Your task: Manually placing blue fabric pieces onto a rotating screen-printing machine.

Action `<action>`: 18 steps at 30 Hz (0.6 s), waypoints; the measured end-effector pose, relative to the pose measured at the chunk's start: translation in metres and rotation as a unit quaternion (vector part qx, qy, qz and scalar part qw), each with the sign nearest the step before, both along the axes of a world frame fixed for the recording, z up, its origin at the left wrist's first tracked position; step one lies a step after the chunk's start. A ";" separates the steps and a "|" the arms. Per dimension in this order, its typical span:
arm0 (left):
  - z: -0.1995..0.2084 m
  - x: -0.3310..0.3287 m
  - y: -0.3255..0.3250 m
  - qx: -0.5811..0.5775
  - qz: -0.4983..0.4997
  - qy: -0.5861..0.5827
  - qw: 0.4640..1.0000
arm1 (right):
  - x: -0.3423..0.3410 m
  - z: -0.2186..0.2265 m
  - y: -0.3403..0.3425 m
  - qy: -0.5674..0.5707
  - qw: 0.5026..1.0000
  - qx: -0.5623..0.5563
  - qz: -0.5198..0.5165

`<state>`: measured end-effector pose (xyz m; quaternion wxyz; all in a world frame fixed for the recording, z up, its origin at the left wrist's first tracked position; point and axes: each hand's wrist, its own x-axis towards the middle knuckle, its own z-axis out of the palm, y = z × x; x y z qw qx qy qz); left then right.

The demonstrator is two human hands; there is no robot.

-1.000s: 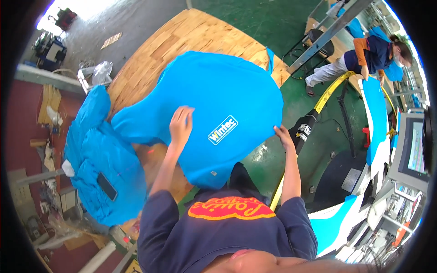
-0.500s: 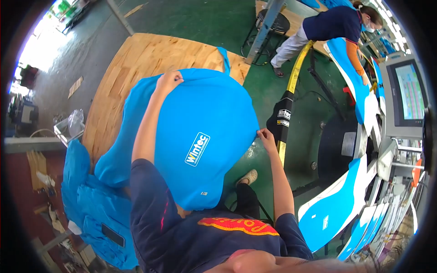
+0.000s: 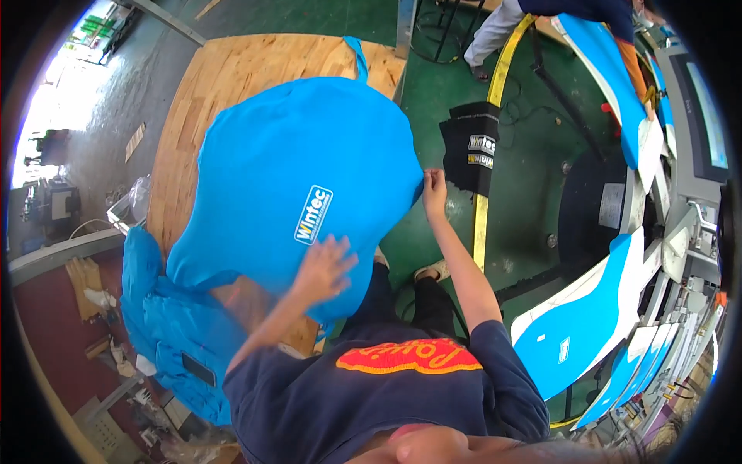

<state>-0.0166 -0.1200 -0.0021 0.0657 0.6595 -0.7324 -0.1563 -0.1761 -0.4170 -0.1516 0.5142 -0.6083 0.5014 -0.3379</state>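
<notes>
A large bright blue fabric piece (image 3: 267, 166) with a white printed label lies spread over the wooden table, its right side hanging past the table's edge. My right hand (image 3: 435, 193) pinches the right edge of this fabric between thumb and fingers. Over the near part, just below the printed label, my left hand (image 3: 326, 271) is open with its fingers spread, slightly blurred by motion. Whether its palm touches the cloth I cannot tell. A narrow blue strap (image 3: 358, 58) sticks out at the fabric's far edge.
Blue cloth pieces (image 3: 174, 332) are heaped at the near left, with a dark phone (image 3: 199, 370) on them. The wooden table (image 3: 182, 131) has a metal frame. To the right stands a round machine with a yellow rim (image 3: 481, 232), black printed pieces (image 3: 470, 151) and blue-and-white panels (image 3: 587, 317). A co-worker (image 3: 502, 31) stands beyond.
My left hand has let go of the fabric's far edge and come back toward me, opening. The fabric lies flatter on the table. My right hand still pinches the right edge.
</notes>
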 end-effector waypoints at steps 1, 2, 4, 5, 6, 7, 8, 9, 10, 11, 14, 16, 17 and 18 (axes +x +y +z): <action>0.005 -0.039 0.033 0.068 -0.025 -0.015 0.997 | -0.005 0.002 -0.001 -0.036 0.998 0.048 0.004; 0.018 -0.068 0.055 0.170 -0.083 -0.027 0.982 | -0.015 0.003 0.001 -0.072 0.993 0.094 0.005; -0.108 -0.122 0.212 0.190 -0.139 0.020 0.972 | -0.024 0.008 0.010 -0.074 0.993 0.085 0.032; -0.100 -0.128 0.200 0.189 -0.143 0.022 0.971 | -0.041 0.005 0.018 -0.066 0.993 0.084 0.051; -0.066 -0.126 0.172 0.185 -0.152 0.031 0.971 | -0.056 0.010 0.026 -0.064 0.992 0.082 0.068; -0.031 -0.124 0.141 0.186 -0.161 0.039 0.969 | -0.072 0.032 0.035 -0.055 0.993 0.060 0.087; -0.010 -0.125 0.110 0.114 -0.118 -0.014 0.986 | -0.097 0.043 0.040 -0.056 0.994 0.060 0.074; 0.000 -0.124 0.084 0.038 -0.070 -0.068 0.994 | -0.119 0.052 0.043 -0.080 0.993 0.061 0.069; -0.004 -0.122 0.067 0.038 -0.077 -0.075 0.994 | -0.138 0.059 0.047 -0.106 0.990 0.063 0.068; -0.014 -0.120 0.053 0.084 -0.039 -0.107 0.990 | -0.157 0.066 0.050 -0.119 0.988 0.079 0.062; -0.053 -0.130 0.045 0.170 -0.199 -0.417 0.870 | -0.220 0.102 0.056 -0.126 0.987 0.099 0.031; -0.125 -0.134 0.098 0.560 -0.042 -0.041 0.826 | -0.257 0.129 0.058 -0.085 0.994 0.062 0.000; -0.130 -0.142 0.102 0.535 -0.080 -0.035 0.840 | -0.294 0.137 0.061 -0.081 0.995 0.048 -0.032; -0.132 -0.147 0.088 0.505 -0.116 -0.034 0.854 | -0.327 0.147 0.061 -0.082 0.994 0.029 -0.063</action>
